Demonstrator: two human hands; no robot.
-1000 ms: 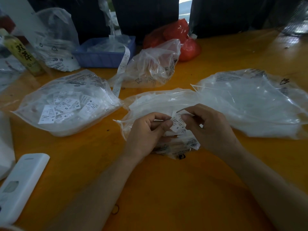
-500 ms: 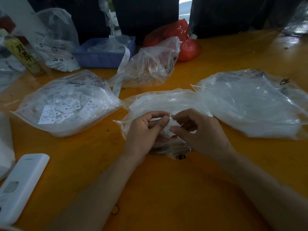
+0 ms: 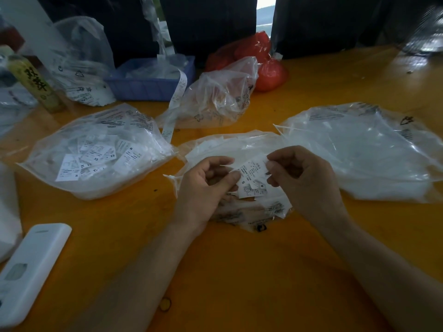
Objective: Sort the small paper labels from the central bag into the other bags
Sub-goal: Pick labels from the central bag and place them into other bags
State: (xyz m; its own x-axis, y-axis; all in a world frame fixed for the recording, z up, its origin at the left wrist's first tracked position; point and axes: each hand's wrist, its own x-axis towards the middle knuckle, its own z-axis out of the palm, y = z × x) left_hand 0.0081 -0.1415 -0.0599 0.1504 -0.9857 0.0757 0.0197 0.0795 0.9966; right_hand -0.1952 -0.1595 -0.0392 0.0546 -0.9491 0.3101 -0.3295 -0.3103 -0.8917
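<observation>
The central clear bag (image 3: 230, 144) lies on the orange table (image 3: 239, 271), with small white paper labels (image 3: 253, 190) showing at its mouth. My left hand (image 3: 206, 188) holds a few labels against its thumb over the bag. My right hand (image 3: 304, 178) pinches the upper edge of one label (image 3: 254, 167) with thumb and forefinger. A clear bag (image 3: 96, 149) at the left holds several size-marked labels. A large clear bag (image 3: 364, 149) lies at the right, and a crumpled clear bag (image 3: 215, 99) stands behind the central one.
A white remote-like device (image 3: 31, 269) lies at the lower left. At the back stand a blue tray (image 3: 148, 85), a green bottle (image 3: 33, 85), another clear bag (image 3: 81, 65) and red bags (image 3: 259, 61). A paper strip (image 3: 175, 101) hangs from the tray.
My hands had closed together over the bag's mouth; now they are apart, and my right hand has drawn one label up and to the right.
</observation>
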